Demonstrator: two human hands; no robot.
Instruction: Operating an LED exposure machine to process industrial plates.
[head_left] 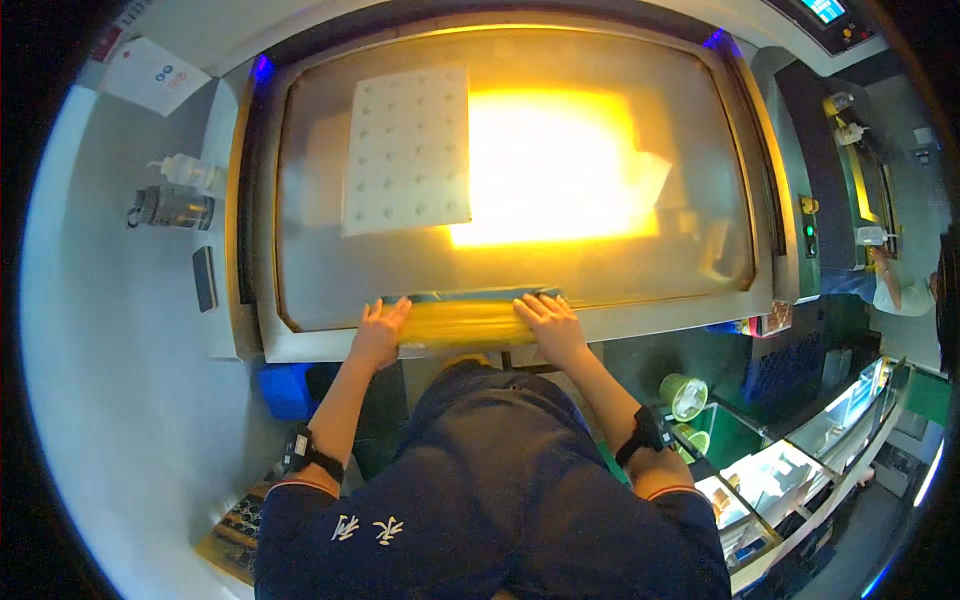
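At the front edge of the machine bed, a glossy yellow strip point(465, 324) with a dark bluish far edge lies crosswise before me. My left hand point(380, 336) grips its left end, fingers pointing away from me. The other end is held by my right hand point(551, 328), fingers laid over the top. What the strip is, I cannot tell; my thumbs are mostly hidden. Beyond it, a pale rectangular sheet point(408, 148) with rows of round grey marks lies left of centre on the metal bed point(340, 275). A bright yellow-white glow covers the bed's middle.
Left of the bed are a white squeeze bottle point(192, 173), a dark jar point(175, 208) and a phone point(204, 279). A blue bin point(286, 391) stands below. Green baskets point(684, 397) are at my right. Another person's arm point(888, 280) shows at far right beside similar equipment.
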